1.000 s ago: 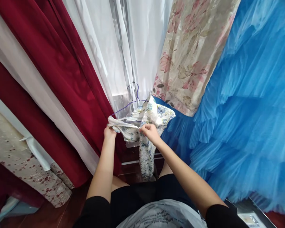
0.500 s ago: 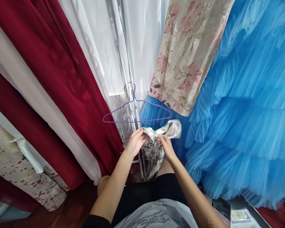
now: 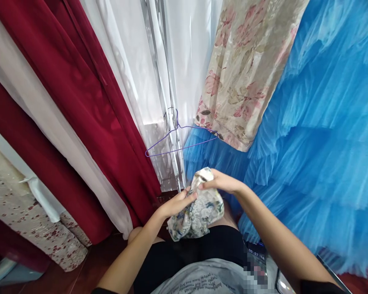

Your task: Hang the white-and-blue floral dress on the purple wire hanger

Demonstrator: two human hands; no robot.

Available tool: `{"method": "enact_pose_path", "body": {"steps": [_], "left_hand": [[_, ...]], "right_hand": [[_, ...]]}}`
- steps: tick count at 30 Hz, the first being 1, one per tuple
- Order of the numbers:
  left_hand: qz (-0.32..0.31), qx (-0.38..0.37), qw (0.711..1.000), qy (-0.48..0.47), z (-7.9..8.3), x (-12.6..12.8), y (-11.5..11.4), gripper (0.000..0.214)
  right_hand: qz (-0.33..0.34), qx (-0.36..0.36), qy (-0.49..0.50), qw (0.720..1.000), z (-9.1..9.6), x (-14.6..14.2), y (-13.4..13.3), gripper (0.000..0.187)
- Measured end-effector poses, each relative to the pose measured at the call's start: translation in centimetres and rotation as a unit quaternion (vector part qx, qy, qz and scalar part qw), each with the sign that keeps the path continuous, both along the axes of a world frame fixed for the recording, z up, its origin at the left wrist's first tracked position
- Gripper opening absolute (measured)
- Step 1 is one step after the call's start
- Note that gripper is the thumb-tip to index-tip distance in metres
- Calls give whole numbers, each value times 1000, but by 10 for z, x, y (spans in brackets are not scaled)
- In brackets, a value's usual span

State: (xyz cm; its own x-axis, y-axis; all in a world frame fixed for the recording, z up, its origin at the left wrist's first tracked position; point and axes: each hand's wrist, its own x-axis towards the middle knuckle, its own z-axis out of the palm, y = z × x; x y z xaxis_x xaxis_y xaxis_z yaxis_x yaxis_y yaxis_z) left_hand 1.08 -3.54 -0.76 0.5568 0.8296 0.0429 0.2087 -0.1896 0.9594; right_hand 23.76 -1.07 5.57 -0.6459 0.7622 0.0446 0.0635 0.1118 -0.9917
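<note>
A bunched white cloth with a blue, grey and yellowish flower print [image 3: 207, 208] hangs from both my hands above my lap. Its exact kind cannot be made out. My left hand [image 3: 178, 202] pinches it along its left side, thumb on top. At its upper edge, my right hand [image 3: 223, 181] grips the gathered fabric, with some fingers hidden behind it. Just beyond my hands, a bare purple wire hanger [image 3: 161, 154] hangs tilted from a white metal stand [image 3: 164, 69], touching neither hand.
Dark red fabric [image 3: 110, 134] hangs on the left beside white drapes [image 3: 190, 53]. A beige floral panel [image 3: 245, 77] and layered blue tulle [image 3: 322, 151] hang on the right. Low at the right, a phone [image 3: 256, 255] lies near my thigh.
The printed cloth has come lower and closer to my lap, turned and more spread out. My right hand has shifted up to its top edge. The hanger has swung to a tilt.
</note>
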Motion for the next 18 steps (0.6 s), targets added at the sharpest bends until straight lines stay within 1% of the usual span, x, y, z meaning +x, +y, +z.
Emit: {"method": "enact_pose_path", "body": {"steps": [2,3,4,5,7,9,11,14,16,18], "left_hand": [[-11,21,997,75,-11,-14,-4,51],[7,45,992,120,-14,-21,-4,44],[41,77,983,163,-15,-28,-2,36],[84,110,970,200,-14,-35,1,34],[157,165,944,240,-6,-47,8,38],[189,203,932,234,9,-52,14,40],[190,235,933,198,26,-48,17,39],[179,286,930,145,49,-25,19,35],[167,316,925,129,59,-6,21,30],[160,332,921,127,65,9,24,28]], "right_hand": [[-65,32,-38,997,10,21,18,22],[-109,46,-46,992,13,32,30,18],[-162,60,-42,984,15,43,43,15],[-215,67,-27,974,16,54,58,11],[-315,85,0,945,17,72,89,6],[-371,96,10,924,17,84,119,11],[-405,95,15,909,19,89,145,13],[-452,84,30,887,27,83,176,7],[-474,72,38,877,34,75,192,4],[-482,58,40,873,41,67,202,7]]}}
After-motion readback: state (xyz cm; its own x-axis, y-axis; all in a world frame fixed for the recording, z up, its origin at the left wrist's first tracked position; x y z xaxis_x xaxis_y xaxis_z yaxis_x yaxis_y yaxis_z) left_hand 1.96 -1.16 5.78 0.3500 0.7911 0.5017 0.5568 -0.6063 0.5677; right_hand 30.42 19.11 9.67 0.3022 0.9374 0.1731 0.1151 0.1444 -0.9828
